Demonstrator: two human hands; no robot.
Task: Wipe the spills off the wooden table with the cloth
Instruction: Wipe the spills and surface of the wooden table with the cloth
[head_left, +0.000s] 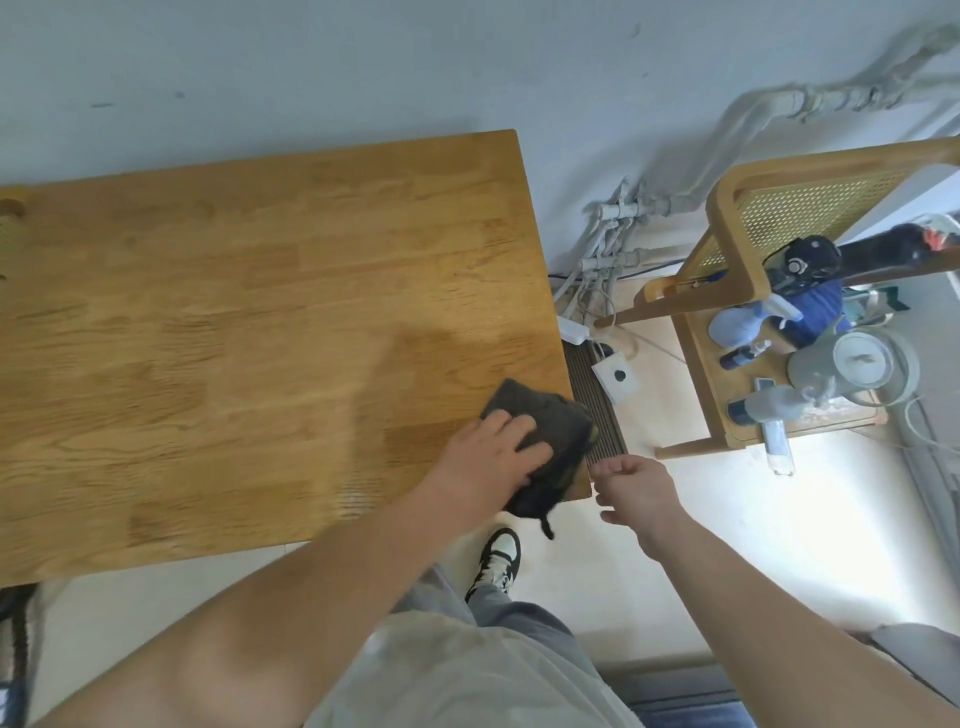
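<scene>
A dark grey cloth (558, 431) lies bunched on the near right corner of the wooden table (234, 312), part of it hanging over the edge. My left hand (493, 452) presses flat on the cloth, fingers spread across its top. My right hand (636, 486) hovers just off the table's right edge beside the corner, fingers loosely curled, holding nothing. A darker damp-looking patch (415, 374) shows on the wood to the left of and behind the cloth. No distinct spill is visible elsewhere on the tabletop.
A wooden chair with a cane back (779, 218) stands to the right, carrying spray bottles (737, 325) and a glass kettle (857, 369). Pipes and cables (608, 249) run along the wall behind. A floor vent (597, 410) and a white box (615, 376) lie between table and chair.
</scene>
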